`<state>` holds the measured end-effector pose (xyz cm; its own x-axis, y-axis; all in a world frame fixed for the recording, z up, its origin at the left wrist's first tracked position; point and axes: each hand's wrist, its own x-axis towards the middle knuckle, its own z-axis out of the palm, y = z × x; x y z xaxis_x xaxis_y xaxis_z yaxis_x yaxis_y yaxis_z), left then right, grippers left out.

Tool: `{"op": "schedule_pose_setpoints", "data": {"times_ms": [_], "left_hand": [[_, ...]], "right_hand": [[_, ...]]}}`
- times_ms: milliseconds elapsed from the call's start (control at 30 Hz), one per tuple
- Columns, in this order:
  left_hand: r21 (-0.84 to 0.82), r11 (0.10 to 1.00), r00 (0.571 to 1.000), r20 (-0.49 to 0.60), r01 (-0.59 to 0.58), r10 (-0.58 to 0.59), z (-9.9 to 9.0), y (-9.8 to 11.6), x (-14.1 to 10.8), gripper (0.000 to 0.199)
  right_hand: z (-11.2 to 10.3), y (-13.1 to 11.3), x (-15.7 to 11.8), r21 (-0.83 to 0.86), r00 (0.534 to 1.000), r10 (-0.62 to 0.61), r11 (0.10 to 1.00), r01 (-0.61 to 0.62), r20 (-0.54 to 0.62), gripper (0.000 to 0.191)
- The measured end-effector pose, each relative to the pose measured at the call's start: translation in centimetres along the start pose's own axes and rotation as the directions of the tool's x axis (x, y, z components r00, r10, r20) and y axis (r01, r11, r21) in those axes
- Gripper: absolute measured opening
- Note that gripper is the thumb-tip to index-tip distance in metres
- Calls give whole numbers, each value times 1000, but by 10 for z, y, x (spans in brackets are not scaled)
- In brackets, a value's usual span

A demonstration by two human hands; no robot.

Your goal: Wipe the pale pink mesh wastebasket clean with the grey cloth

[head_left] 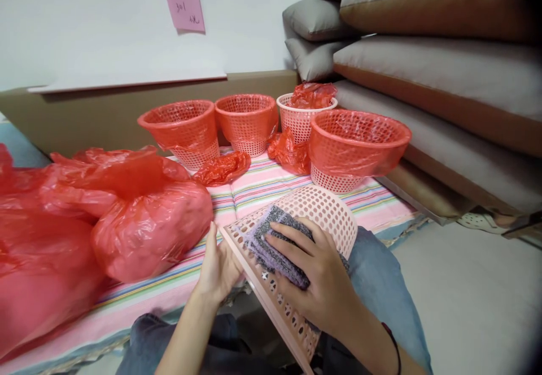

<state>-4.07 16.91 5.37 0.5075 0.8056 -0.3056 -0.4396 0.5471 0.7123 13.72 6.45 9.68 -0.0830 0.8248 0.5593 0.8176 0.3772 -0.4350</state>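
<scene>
A pale pink perforated plastic basket (326,208) lies tilted on its side over my lap, its rim toward me and to the left. My left hand (220,267) grips that rim, the thumb outside and the other fingers partly hidden behind it. Against the basket's outer wall, my right hand (313,267) presses a folded purple-and-grey cloth (271,242), fingers bent over it. Part of the cloth shows beyond the right hand's edge.
Three baskets lined with red bags, one of them a basket (359,163) at right, stand on a striped cloth (237,194). Behind is a basket (296,118) with a crumpled red bag. Full red bags (148,234) fill the left; stacked cushions (436,75) rise at right.
</scene>
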Motion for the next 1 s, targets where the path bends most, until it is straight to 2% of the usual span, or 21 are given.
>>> {"op": "schedule_pose_setpoints", "data": {"times_ms": [67,133,233,367,433,567,667,767,867,933,1000], "left_hand": [[-88,996,988,156,29,-15,6,2,-2,76],[-134,991,973,228,8,23,11,0,-1,75],[-168,986,969,245,-3,45,16,-6,1,62],[-191,976,955,256,-106,153,17,-14,-1,48],[-179,973,939,283,-147,194,14,-14,-6,54],[-141,973,925,310,-185,221,11,-11,-15,79],[-66,986,913,372,-155,168,8,-12,-19,78],[81,989,895,439,-125,77,1,-20,-19,63],[277,944,892,451,-178,36,0,-32,-15,52],[349,907,906,417,-237,77,7,-39,-10,53],[360,872,912,359,-331,197,18,-44,-5,62]], "right_hand": [[0,1,-3,0,1000,-20,1000,20,9,46],[-1,1,-7,-1,999,-38,999,38,23,48],[-3,1,-14,-7,998,-60,998,61,33,51],[-10,-5,-21,-17,995,-95,995,95,-2,53],[-11,-9,-24,-21,990,-135,991,134,-33,52],[-8,-15,-25,-50,978,-186,982,182,-90,46],[-2,-19,-23,-64,975,-181,983,174,-126,46],[4,-23,-21,-64,971,-163,986,154,-172,44],[7,-19,-18,-67,975,-116,992,105,-192,42],[10,-11,-16,-62,981,-55,997,44,-186,42],[13,0,-13,-42,985,-8,999,1,-172,42]]}}
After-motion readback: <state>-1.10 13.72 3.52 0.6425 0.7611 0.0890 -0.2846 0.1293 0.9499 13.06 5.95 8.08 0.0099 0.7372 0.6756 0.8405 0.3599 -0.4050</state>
